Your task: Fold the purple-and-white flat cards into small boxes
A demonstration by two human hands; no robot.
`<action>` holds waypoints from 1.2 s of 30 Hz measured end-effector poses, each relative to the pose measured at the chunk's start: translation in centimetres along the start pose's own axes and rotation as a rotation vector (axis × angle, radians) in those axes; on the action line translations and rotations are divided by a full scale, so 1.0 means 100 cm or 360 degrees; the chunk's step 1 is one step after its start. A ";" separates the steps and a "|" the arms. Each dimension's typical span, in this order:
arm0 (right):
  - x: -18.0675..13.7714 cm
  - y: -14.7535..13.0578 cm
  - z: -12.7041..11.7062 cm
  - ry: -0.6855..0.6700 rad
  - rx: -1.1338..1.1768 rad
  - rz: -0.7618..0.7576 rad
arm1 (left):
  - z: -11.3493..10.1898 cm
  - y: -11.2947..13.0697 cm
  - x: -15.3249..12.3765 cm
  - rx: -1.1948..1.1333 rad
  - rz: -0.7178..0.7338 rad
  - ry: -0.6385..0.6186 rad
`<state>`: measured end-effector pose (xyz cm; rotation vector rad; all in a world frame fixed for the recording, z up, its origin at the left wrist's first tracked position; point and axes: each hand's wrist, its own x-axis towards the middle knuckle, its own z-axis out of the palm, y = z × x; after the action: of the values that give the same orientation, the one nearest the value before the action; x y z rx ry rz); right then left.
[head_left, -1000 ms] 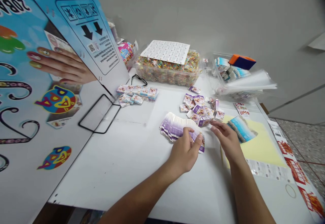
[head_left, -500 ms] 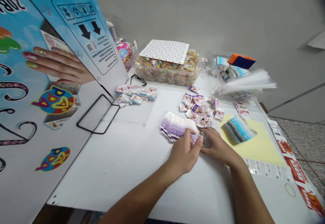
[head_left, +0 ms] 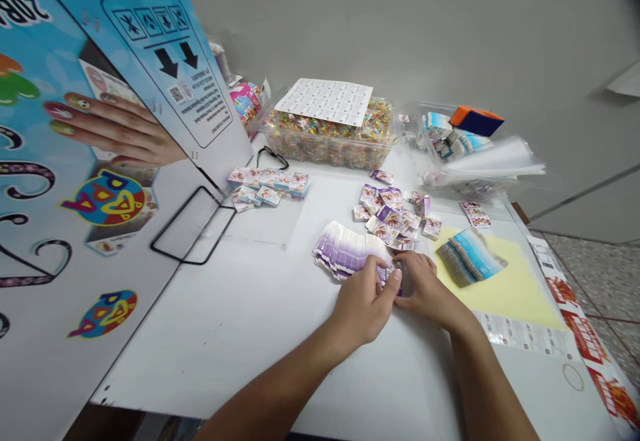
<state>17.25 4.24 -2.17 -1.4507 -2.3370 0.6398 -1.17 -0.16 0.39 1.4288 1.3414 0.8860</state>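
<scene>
A fanned row of flat purple-and-white cards [head_left: 345,251] lies on the white table [head_left: 260,314]. My left hand [head_left: 363,304] rests at the row's near end, thumb and fingers pinched on the last purple card. My right hand [head_left: 423,287] meets it from the right, fingers curled on the same card. Just beyond lies a pile of small folded purple boxes [head_left: 393,211].
A clear tub of colourful small items [head_left: 327,137] with a white sheet on top stands at the back. A second group of small boxes [head_left: 267,184] lies left of it, a large printed carton flap [head_left: 95,161] at the left, blue cards [head_left: 467,257] on yellow paper at the right.
My right hand moved left from beside the blue cards to join the left hand at the end of the purple row. The left hand has hardly shifted.
</scene>
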 end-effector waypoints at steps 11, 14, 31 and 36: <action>-0.009 0.010 -0.029 0.0102 0.1002 -0.0103 | -0.007 -0.001 0.006 -0.0417 -0.0102 -0.0039; -0.009 -0.003 -0.023 0.0157 0.1226 -0.0163 | -0.007 -0.006 0.013 -0.0830 -0.0331 -0.0365; -0.015 -0.044 -0.001 0.0177 0.0777 -0.0337 | -0.009 -0.006 0.011 -0.1223 -0.0269 -0.0665; -0.018 -0.038 -0.008 -0.0080 0.0997 -0.0296 | -0.007 -0.008 0.009 -0.1465 -0.0278 -0.0750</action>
<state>15.48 1.30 0.44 -0.9301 -1.9984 1.2210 -1.97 0.82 -0.30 0.7082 0.5478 0.8163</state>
